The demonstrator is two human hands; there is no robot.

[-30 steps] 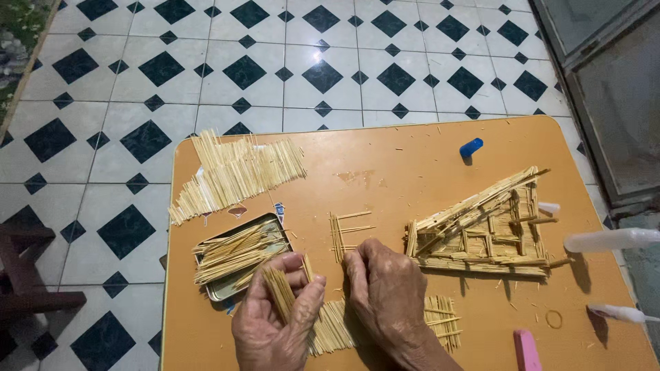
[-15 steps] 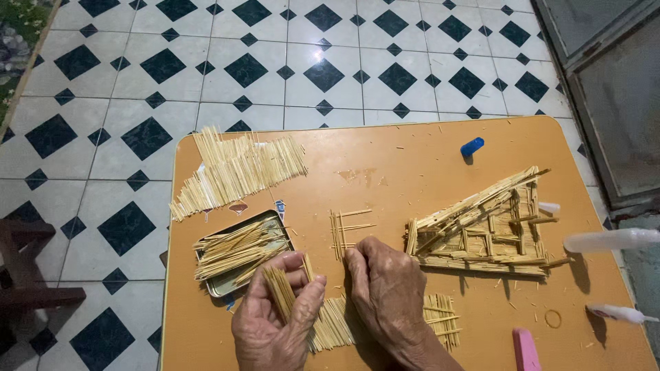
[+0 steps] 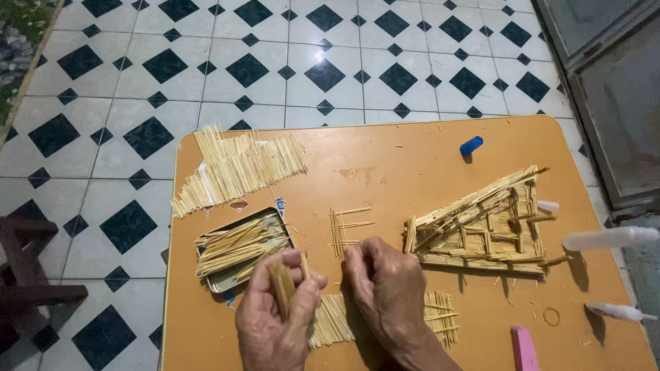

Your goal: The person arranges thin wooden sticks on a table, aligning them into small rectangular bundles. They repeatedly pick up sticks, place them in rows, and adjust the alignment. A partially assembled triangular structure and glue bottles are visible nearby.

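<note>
My left hand point(image 3: 275, 319) grips a small bundle of thin wooden sticks point(image 3: 283, 283), held upright near the table's front edge. My right hand point(image 3: 386, 292) is beside it with the fingers curled; I cannot tell whether they pinch a stick. Just beyond the fingers lies a small comb-like piece of glued sticks point(image 3: 346, 229). A flat mat of sticks point(image 3: 331, 321) lies under and between my hands. A metal tin point(image 3: 240, 249) full of sticks sits to the left. A partly built stick frame point(image 3: 481, 223) lies to the right.
The orange table point(image 3: 399, 165) stands on a black and white tiled floor. A large pile of sticks point(image 3: 234, 168) lies at its back left. A blue cap point(image 3: 471, 145), two white glue bottles point(image 3: 608, 238), a rubber band point(image 3: 551, 317) and a pink object point(image 3: 524, 349) lie at the right.
Both hands stay near the table's front edge with only slight finger shifts. The left hand still holds its bundle.
</note>
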